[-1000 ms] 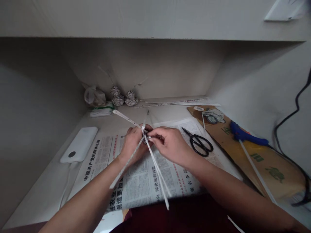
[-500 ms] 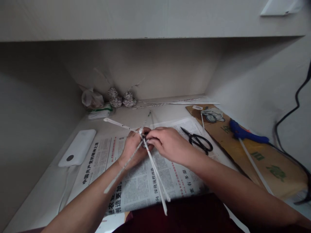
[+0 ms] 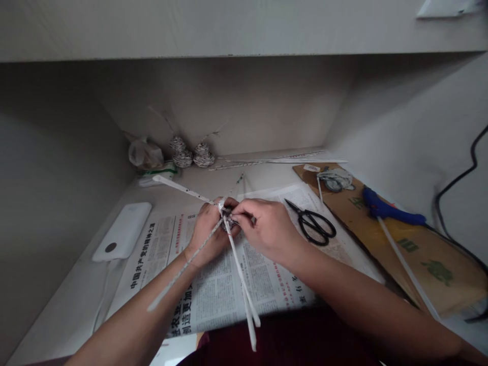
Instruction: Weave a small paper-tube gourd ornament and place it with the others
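Note:
Between my two hands is a small woven paper piece (image 3: 227,221), mostly covered by my fingers. Rolled paper strips (image 3: 240,269) stick out from it, some toward me and one to the upper left. My left hand (image 3: 208,231) wraps around the piece from the left and below. From the right, my right hand (image 3: 263,221) pinches at its top with thumb and forefinger; what lies exactly between those fingertips is too small to make out. Under both hands lies a printed newspaper sheet (image 3: 213,300).
Black scissors (image 3: 314,227) lie right of my hands. A blue glue gun (image 3: 392,209) rests on cardboard (image 3: 430,259) at the right. Two woven gourd shapes (image 3: 204,156) and loose paper sticks (image 3: 274,161) are at the back. A white power bank (image 3: 124,231) lies left.
The strips have swung slightly, the lower-left one and the upper-left one reaching further left. My right hand's fingers have shifted a little on the piece. The view has turned slightly.

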Demonstrator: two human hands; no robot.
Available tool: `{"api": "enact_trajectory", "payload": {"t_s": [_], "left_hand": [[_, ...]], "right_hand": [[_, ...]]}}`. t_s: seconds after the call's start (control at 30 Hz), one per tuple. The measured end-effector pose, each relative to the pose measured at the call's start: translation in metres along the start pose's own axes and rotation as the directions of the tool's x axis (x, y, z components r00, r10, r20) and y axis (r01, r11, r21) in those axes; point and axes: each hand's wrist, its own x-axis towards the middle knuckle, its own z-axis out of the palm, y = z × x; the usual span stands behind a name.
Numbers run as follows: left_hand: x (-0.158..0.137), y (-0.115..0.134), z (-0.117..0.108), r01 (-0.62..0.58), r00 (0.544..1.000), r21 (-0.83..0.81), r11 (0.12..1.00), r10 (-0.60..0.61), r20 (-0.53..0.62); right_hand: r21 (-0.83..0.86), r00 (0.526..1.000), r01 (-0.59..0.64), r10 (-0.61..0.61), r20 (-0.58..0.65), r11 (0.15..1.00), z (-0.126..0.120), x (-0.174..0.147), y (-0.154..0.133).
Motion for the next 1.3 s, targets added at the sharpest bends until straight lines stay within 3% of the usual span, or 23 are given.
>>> {"api": "enact_trajectory", "payload": {"t_s": [0.13,0.27,0.47,0.67,0.93,1.03,1.3], "left_hand": [[0.0,-0.001,0.0,0.024,0.998,-0.057,0.998,-0.021,0.053],[-0.001,0.0,0.002,0.013,1.0,-0.072,0.997,-0.012,0.018],[-0.001,-0.001,0.003,-0.025,0.999,-0.03,0.999,0.025,0.026],[0.0,0.0,0.0,-0.003,0.999,-0.045,0.999,0.005,0.037],[0.0,-0.002,0.002,0.026,0.997,-0.049,0.998,-0.022,0.069],[-0.001,-0.006,0.002,0.074,0.995,-0.016,0.997,-0.073,0.07],[-0.001,-0.012,-0.002,0.069,0.998,-0.013,0.997,-0.069,0.013]], "right_hand": [[-0.153,0.99,0.107,-0.09,0.112,0.982,-0.003,0.0,-0.005],[-0.237,0.981,0.114,-0.071,0.182,0.965,-0.007,0.003,-0.009],[-0.175,0.993,-0.013,0.033,0.11,0.984,-0.006,0.007,-0.01],[-0.132,0.999,0.014,-0.009,0.033,0.991,0.001,0.0,-0.004],[-0.209,0.981,0.12,-0.084,0.176,0.971,-0.004,-0.003,-0.012],[-0.201,0.987,0.1,-0.071,0.146,0.975,0.001,-0.008,-0.016],[-0.199,0.999,0.018,-0.008,0.048,0.98,0.019,-0.004,-0.014]]}}
